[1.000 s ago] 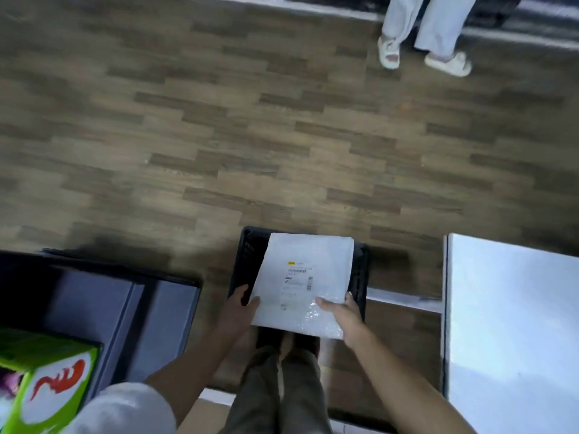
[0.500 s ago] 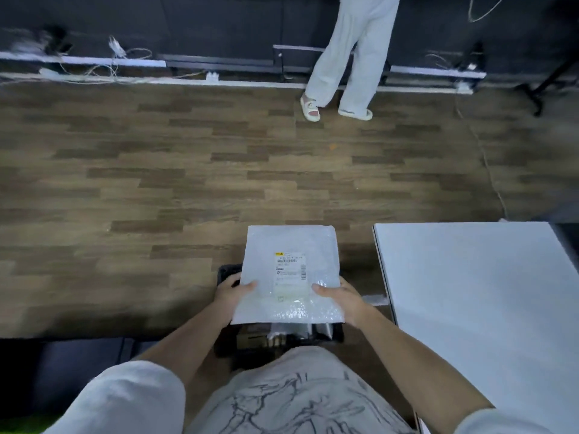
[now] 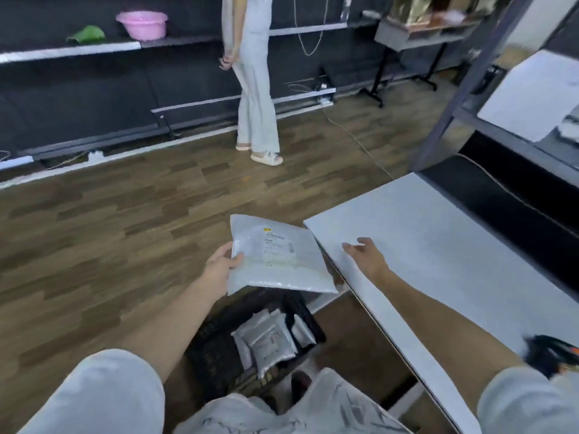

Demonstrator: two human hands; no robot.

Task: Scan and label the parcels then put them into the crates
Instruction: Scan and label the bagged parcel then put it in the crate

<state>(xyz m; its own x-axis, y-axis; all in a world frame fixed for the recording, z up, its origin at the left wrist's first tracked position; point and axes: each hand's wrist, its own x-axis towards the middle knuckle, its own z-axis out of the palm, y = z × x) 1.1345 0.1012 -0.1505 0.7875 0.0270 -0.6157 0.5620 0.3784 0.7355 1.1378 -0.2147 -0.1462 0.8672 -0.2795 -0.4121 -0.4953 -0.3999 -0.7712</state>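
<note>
My left hand [image 3: 223, 267] pinches the grey parcel [image 3: 277, 257] by its edge above the black crate [image 3: 219, 346], label up for scanning; my right hand [image 3: 365, 256] hovers open over the white worktop [image 3: 438, 245].

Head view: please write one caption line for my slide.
Left hand holds a grey parcel above the crate; right hand open.

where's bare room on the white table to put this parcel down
Most of the white table is bare, from its near-left corner by the right hand onward. The parcel hangs off its left edge. A dark, blurred object crowds the near right.
</note>
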